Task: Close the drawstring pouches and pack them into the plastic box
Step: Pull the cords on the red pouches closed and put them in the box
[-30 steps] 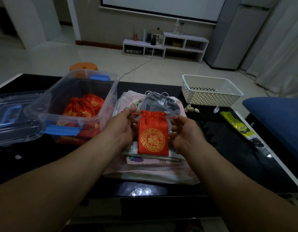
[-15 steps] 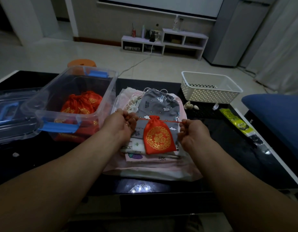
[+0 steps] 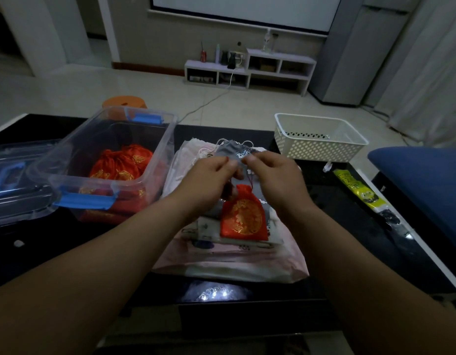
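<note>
A red drawstring pouch [image 3: 243,217] with a gold emblem hangs cinched shut over a pile of flat pouches. My left hand [image 3: 209,179] and my right hand [image 3: 273,179] are raised close together above it, each pinching an end of its red cord [image 3: 250,181]. To the left stands a clear plastic box [image 3: 155,129] with blue latches, and several closed red pouches [image 3: 121,163] lie inside it. A grey patterned pouch [image 3: 234,151] lies at the back of the pile, partly hidden by my hands.
The pile rests on pink and white pouches [image 3: 229,262] on a black glass table [image 3: 337,226]. The box's clear lid [image 3: 9,178] lies at far left. A white perforated basket [image 3: 319,139] stands at back right; a yellow packet [image 3: 358,190] and a blue cushion [image 3: 424,180] lie to the right.
The pouch's mouth went from open to cinched as my hands pulled the cord outward. Now both hands have come together above the pouch, still pinching the cord ends.
</note>
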